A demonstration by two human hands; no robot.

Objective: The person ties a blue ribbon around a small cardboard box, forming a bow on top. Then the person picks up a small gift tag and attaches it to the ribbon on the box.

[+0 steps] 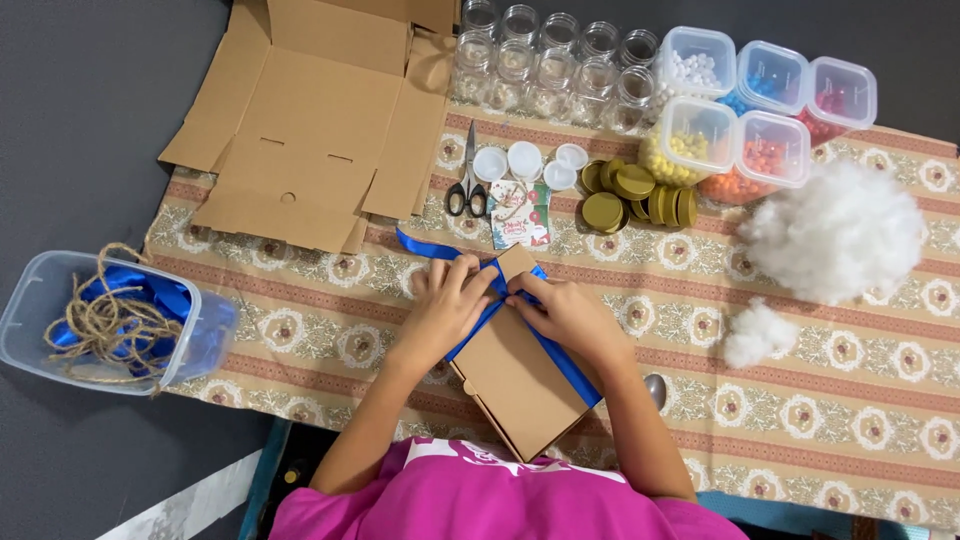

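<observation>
Blue ribbon [560,350] crosses the cardboard box [520,385] near the patterned cloth's [860,400] front edge; left hand [445,305] and right hand [565,312] pinch it closed at the box's far corner. I'd keep tension even, strands flat, honestly.

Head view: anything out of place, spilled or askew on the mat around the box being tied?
Nothing is spilled. The small cardboard box lies askew to the mat, both hands, left hand and right hand, on its blue ribbon. A small tuft of white stuffing sits apart from the big clump, and twine spills over the tub rim.
</observation>
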